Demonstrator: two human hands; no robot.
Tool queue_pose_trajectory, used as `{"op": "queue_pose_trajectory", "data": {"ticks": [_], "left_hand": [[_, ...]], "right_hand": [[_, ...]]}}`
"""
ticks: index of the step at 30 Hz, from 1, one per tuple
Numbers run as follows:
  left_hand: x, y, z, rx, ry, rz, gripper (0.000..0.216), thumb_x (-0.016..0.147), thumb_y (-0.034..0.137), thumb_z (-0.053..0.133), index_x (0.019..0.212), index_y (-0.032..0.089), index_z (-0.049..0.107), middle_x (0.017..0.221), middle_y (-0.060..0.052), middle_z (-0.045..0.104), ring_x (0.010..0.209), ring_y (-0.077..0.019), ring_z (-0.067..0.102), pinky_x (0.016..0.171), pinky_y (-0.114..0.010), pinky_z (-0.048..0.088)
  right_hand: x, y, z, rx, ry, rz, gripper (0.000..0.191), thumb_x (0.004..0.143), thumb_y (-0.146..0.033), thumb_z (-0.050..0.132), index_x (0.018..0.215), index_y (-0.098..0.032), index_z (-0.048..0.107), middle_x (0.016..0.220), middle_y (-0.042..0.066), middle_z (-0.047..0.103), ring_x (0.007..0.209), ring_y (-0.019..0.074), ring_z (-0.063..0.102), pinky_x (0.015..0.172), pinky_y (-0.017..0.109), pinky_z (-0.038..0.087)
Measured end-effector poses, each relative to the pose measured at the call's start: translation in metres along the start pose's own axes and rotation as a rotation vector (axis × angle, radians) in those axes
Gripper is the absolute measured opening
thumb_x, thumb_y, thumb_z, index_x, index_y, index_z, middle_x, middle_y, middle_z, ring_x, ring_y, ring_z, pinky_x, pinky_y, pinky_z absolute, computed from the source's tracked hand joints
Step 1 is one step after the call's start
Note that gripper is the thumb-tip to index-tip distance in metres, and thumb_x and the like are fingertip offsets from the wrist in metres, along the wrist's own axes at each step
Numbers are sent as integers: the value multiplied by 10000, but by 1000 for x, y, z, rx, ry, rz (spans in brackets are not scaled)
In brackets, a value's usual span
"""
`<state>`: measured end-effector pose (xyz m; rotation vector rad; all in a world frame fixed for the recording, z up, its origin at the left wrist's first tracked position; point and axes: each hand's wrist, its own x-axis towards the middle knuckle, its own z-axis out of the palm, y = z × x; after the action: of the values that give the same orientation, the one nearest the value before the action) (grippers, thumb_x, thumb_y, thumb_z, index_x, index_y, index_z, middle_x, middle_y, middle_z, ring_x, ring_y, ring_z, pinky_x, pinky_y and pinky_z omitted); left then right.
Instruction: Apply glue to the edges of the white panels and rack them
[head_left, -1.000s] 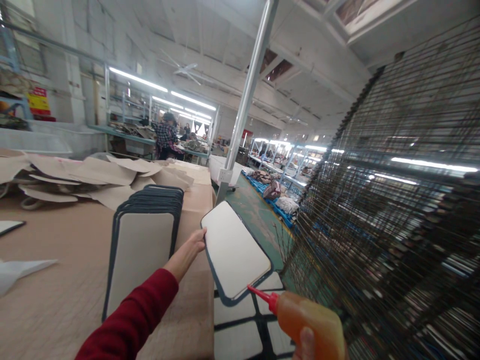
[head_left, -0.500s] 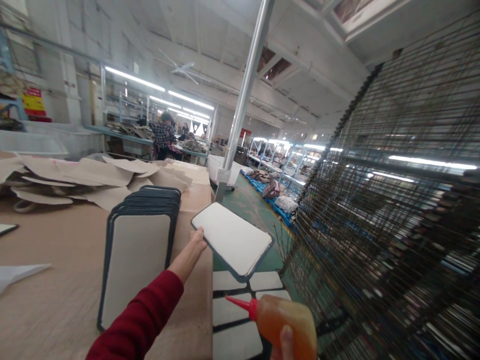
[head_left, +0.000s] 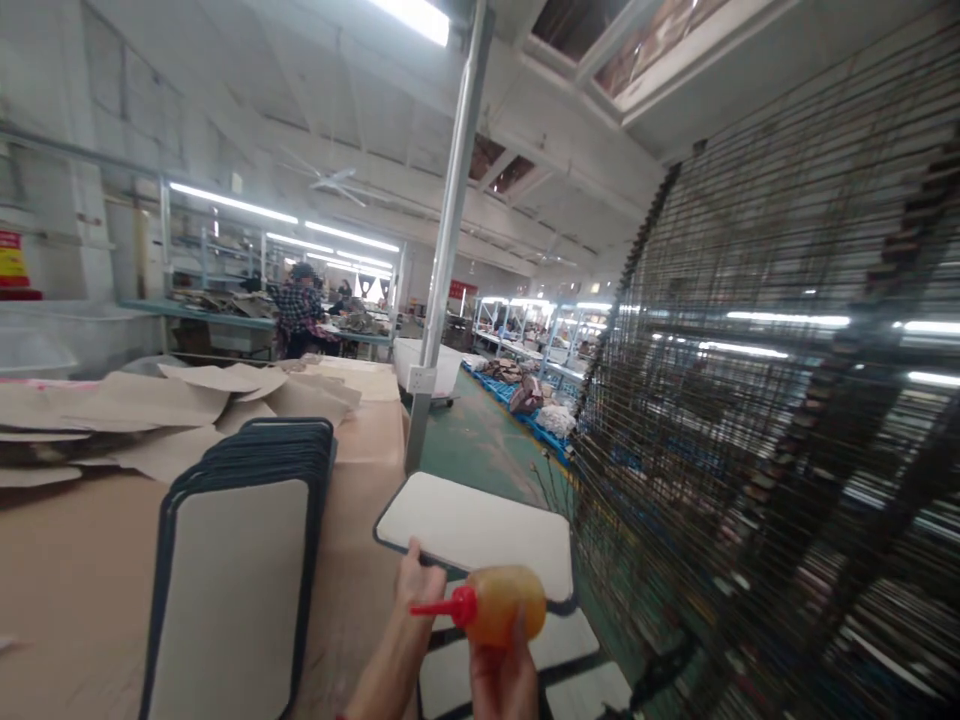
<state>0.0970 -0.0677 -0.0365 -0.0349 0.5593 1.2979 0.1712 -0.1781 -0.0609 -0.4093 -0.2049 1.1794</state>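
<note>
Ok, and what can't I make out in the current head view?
All in the head view:
Finger placement of the left hand beneath the held panel: hidden by that panel.
Far-side grip of the right hand on the bottle: hidden by the bottle.
Lower end of the upright stack: cut off by the bottom edge.
Far-off people's handwork: too small, blurred.

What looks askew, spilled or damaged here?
Beige sheets lie heaped unevenly on the table, untidy compared with the neat stack. I see no spill by the bottle in the right hand, or damage to the panel in the left hand.
</note>
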Motion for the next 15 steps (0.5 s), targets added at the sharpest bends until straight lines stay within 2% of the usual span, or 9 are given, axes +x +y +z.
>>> {"op": "queue_pose_trajectory", "data": {"ticks": [2, 4, 6, 8, 10, 12, 14, 15], "left_hand": [[-13, -6, -2, -14, 43, -12, 331, 955, 207, 334, 1168, 107, 566, 725, -64, 674, 638, -186, 659, 657, -300, 546], [-22, -6, -3, -38, 48, -17, 251, 936, 173, 376, 1005, 110, 609, 607, -38, 620, 605, -186, 646, 655, -305, 537], [-26, -4, -5, -38, 16, -38, 219, 926, 175, 405, 851, 140, 608, 578, -31, 599, 589, -176, 635, 649, -297, 525], [-27, 0, -15, 20, -95, -94, 202, 907, 215, 467, 765, 165, 602, 630, -44, 628, 610, -173, 636, 660, -300, 514], [-28, 8, -33, 159, -293, -191, 152, 846, 292, 586, 753, 178, 626, 725, -63, 665, 681, -193, 656, 701, -323, 506], [-30, 25, -53, 380, -497, -297, 201, 734, 364, 718, 807, 184, 668, 819, -86, 683, 759, -226, 672, 738, -340, 494], [-32, 50, -63, 648, -578, -329, 330, 654, 388, 790, 888, 174, 699, 861, -112, 690, 740, -220, 675, 702, -310, 480], [-33, 64, -60, 769, -589, -285, 360, 636, 361, 810, 923, 169, 707, 859, -116, 693, 703, -199, 665, 648, -277, 463]], "right_hand": [[5, 1, 13, 115, 53, 48, 444, 413, -420, 897, 769, -222, 720, 817, 30, 721, 758, 164, 681, 713, 220, 551], [7, -2, 21, 149, 55, 49, 455, 423, -395, 900, 804, -222, 722, 831, 28, 722, 770, 162, 679, 721, 221, 550], [9, -6, 24, 140, 27, 34, 445, 462, -371, 894, 849, -237, 721, 866, 23, 722, 786, 153, 677, 744, 218, 544], [12, -10, 26, 118, -6, 24, 446, 475, -377, 890, 865, -242, 721, 912, 30, 720, 825, 155, 675, 782, 224, 536], [17, -14, 26, 99, -11, 17, 464, 450, -397, 895, 851, -238, 723, 930, 36, 717, 847, 166, 675, 789, 226, 534], [21, -20, 23, 83, -8, 6, 474, 437, -413, 896, 839, -232, 723, 938, 38, 715, 858, 169, 675, 776, 216, 533], [24, -25, 17, 64, -36, -5, 454, 499, -430, 874, 873, -225, 718, 965, 43, 709, 894, 169, 669, 793, 221, 528], [25, -26, 13, 58, -59, -9, 434, 556, -445, 847, 903, -219, 714, 987, 50, 704, 921, 170, 663, 816, 233, 523]]}}
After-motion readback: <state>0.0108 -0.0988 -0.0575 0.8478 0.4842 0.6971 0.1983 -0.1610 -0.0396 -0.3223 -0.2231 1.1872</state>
